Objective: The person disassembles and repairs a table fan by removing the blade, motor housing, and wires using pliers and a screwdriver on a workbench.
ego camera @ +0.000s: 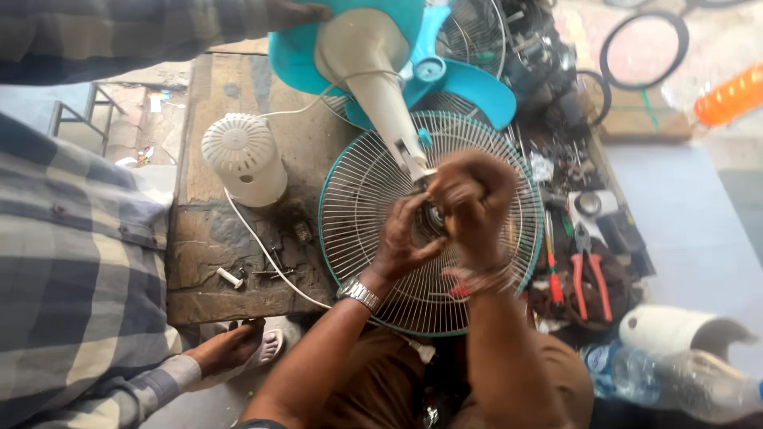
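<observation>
Nearest, at left: checked sleeve [71,262] of another person, that person's hand [230,347] resting at near edge of wooden bench [238,262]. Near right: clear plastic bottle [675,381], white curved cover [675,327]. Own left hand [405,242], watch on wrist, fingers spread and curled against hub of fan grille [373,206], not closed on anything seen. Right hand [473,199] bunched tight at same hub beside tip of cream motor neck [381,87]; what it pinches cannot be told. Grille flat, overhanging bench's right edge. Left of grille: white ribbed motor cover [242,159] upright, white cable [262,246] trailing, small screws [274,266]. Right, just beside grille: red-handled pliers [588,278], screwdriver [552,270], crowded tool clutter. Far: teal fan blades [469,79], second wire grille [477,32], black ring [644,48]. Little open bench; bare floor right.
</observation>
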